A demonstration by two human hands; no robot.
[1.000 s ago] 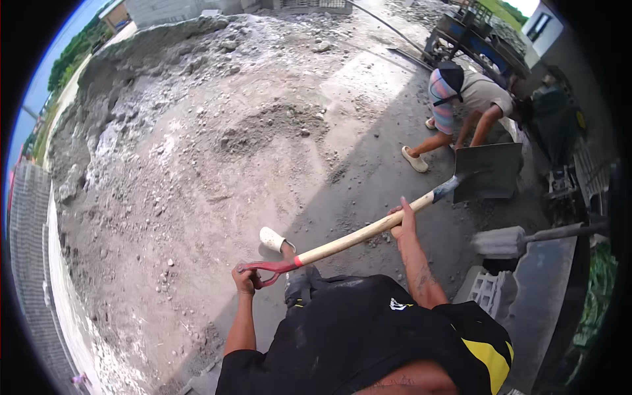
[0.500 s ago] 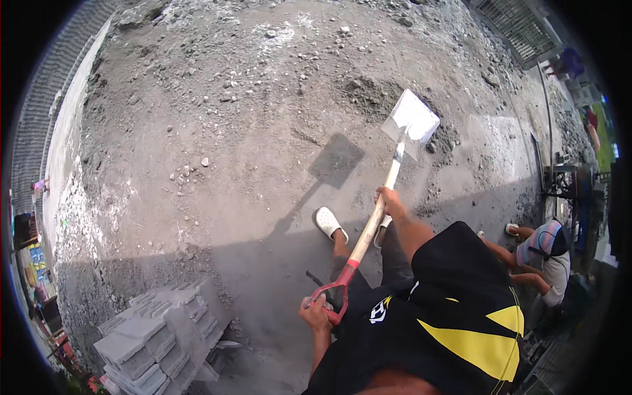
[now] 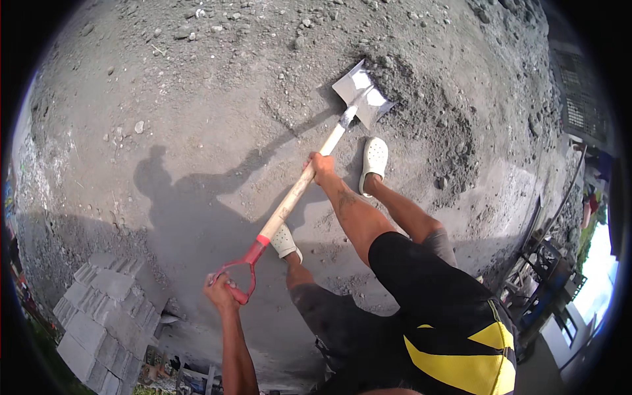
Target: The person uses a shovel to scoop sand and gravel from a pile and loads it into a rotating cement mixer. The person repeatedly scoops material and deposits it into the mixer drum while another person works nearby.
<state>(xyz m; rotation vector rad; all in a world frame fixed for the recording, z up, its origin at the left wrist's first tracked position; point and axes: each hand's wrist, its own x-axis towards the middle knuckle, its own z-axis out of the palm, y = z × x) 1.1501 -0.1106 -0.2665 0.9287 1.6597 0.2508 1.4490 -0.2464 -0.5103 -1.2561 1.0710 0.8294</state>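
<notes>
In the head view, you stand outdoors on grey, dusty ground (image 3: pixel 197 125) strewn with loose stones. Sunlight covers most of it, throwing your shadow (image 3: pixel 181 194) to the left, while a shaded band crosses nearer your feet. One low mound of darker gravel (image 3: pixel 434 122) lies ahead, right of centre. At the lower left is one stack of grey blocks (image 3: pixel 108 316); its blocks run together too much to count. Dark metal framework (image 3: pixel 543 270) stands at the right edge.

You have one shovel (image 3: pixel 289 201), slanting across the middle, its single metal blade (image 3: pixel 359 97) at the mound's left edge; you cannot tell whether it touches. Both hands grasp it: your left hand (image 3: pixel 222 294) grips the red end handle, your right hand (image 3: pixel 321 168) wraps the wooden shaft. Two pale clogs show, one (image 3: pixel 375 161) just beside the blade, the other (image 3: pixel 284 242) near the shaft's lower end.
</notes>
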